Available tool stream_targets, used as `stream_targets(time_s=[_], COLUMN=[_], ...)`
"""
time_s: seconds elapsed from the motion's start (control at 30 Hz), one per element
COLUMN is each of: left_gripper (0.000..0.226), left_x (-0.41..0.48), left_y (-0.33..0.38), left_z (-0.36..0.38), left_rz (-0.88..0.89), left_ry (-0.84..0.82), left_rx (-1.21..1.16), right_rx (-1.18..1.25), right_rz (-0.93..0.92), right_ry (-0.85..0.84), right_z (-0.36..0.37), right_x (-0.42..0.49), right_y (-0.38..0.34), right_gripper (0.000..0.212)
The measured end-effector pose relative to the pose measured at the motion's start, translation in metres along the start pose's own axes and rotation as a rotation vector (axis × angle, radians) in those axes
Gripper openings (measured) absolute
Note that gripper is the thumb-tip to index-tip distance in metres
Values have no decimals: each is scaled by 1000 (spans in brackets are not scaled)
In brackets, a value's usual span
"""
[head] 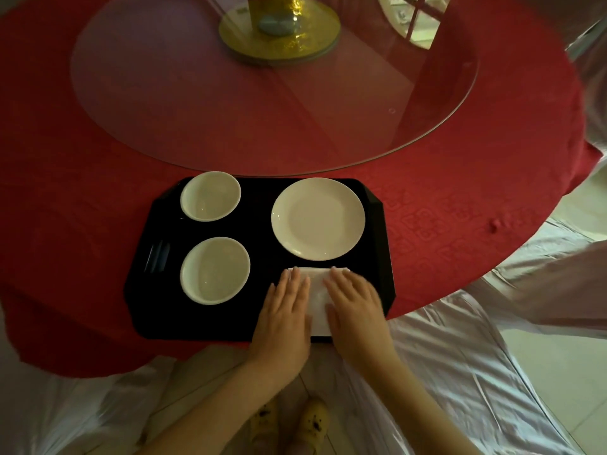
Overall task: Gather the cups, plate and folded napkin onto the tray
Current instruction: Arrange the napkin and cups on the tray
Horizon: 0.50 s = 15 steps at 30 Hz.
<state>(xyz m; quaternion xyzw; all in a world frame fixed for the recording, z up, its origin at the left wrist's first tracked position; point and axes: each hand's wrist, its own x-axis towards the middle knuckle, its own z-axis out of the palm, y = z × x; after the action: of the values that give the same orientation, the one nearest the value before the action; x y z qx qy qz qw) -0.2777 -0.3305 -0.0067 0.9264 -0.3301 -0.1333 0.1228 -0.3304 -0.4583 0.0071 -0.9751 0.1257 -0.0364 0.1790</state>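
Note:
A black tray [259, 231] lies on the red tablecloth at the near edge of the table. Two white cups stand on its left side, one at the back [210, 196] and one nearer me [215, 270]. The white plate [318, 219] sits on the tray's back right. In front of the plate, a folded white napkin [317, 297] lies on the tray. My left hand [285, 310] and my right hand [356, 307] rest flat on the napkin, fingers extended, covering its left and right sides.
A round glass turntable [262, 119] with a gold base [279, 31] fills the table's middle. Chairs draped in pale satin [460, 356] stand on the right and at the lower left. My feet [289, 421] show below the table edge.

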Motion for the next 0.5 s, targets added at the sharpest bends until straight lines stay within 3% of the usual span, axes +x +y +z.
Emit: stream_targets(time_s=[0.1,0.5], left_gripper=[59,67], left_x=[10,14], left_y=[-6,-26], left_z=[4,11], left_rz=[17,100], left_ry=[-85,-144], left_rx=[104,167], right_rx=[-21,-198], right_rz=[-21,-50], right_ry=[-200,-251], right_z=[10,5], right_x=[-3,-1], right_y=[7,24], right_gripper=[58,75])
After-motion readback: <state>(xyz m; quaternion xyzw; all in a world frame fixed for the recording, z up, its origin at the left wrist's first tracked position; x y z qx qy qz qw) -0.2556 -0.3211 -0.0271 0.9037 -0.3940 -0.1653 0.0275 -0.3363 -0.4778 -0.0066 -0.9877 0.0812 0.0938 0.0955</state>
